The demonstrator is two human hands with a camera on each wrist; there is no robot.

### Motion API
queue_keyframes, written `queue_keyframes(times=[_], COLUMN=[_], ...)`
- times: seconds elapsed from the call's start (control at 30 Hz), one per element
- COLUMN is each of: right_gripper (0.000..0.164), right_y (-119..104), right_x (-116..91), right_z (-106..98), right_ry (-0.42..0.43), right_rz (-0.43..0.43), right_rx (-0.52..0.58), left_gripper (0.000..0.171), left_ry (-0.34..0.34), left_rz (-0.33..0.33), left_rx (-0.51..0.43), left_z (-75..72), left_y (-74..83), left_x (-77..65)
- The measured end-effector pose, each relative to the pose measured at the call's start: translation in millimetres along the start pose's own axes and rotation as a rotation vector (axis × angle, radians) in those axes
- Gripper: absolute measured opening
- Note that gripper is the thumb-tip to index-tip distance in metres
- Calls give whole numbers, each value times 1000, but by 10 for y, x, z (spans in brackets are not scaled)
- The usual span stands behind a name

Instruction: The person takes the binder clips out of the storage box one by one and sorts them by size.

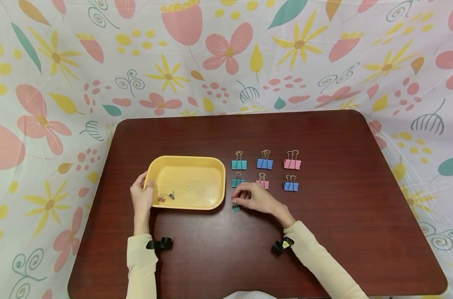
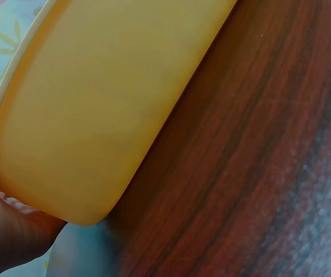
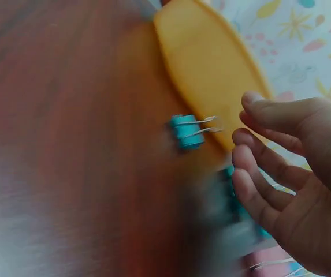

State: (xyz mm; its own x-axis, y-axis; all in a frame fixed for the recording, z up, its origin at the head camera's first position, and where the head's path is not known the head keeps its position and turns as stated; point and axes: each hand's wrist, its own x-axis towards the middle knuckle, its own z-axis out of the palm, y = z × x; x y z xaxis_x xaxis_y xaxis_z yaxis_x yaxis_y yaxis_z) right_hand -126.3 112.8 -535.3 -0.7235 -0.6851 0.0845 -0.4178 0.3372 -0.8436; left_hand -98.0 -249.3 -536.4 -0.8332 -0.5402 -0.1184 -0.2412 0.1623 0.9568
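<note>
With the thumb over the rim and fingers outside, my left hand (image 1: 142, 194) grips the left end of a yellow plastic tray (image 1: 189, 159). Inside that tray's near left corner lie a small pinkish binder clip (image 1: 161, 198) and a small dark blue one (image 1: 171, 195). My right hand (image 1: 257, 197) hovers right of the tray, fingers loosely bent. A small teal binder clip (image 3: 188, 131) stands on the table just off its fingertips in the right wrist view, wire handles toward the hand. Behind the hand are a teal binder clip (image 1: 237, 182) and a pink one (image 1: 262, 184), partly covered.
A blue binder clip (image 1: 291, 186) stands at the right of the nearer row. The farther row has a teal clip (image 1: 239, 165), a blue clip (image 1: 264, 164) and a pink clip (image 1: 292, 164). All rest on a dark reddish wooden table (image 1: 342, 232), with flowered cloth (image 1: 226, 54) behind.
</note>
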Motion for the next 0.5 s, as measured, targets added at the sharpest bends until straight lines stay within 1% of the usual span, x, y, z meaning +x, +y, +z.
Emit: queue_keyframes(times=[0.13,0.27,0.37,0.5], right_gripper=[6,5,5,5], right_y=[-133,-271,-385,-548], right_x=[126,323,495,737], right_z=[-129,-206,-188,-83], right_ry=[42,48,14,-51], right_rz=[-25,-76,-107,-120], right_rx=[22,-10,-53,-126], left_gripper=[35,35,34,35], left_ry=[-6,-5,-6,-4], left_rz=[3,3,4,6], left_rx=[-1,3,6,13], left_z=[2,-4,-7,-7], left_y=[8,13,17,19], left_x=[-3,-16,-18,-17])
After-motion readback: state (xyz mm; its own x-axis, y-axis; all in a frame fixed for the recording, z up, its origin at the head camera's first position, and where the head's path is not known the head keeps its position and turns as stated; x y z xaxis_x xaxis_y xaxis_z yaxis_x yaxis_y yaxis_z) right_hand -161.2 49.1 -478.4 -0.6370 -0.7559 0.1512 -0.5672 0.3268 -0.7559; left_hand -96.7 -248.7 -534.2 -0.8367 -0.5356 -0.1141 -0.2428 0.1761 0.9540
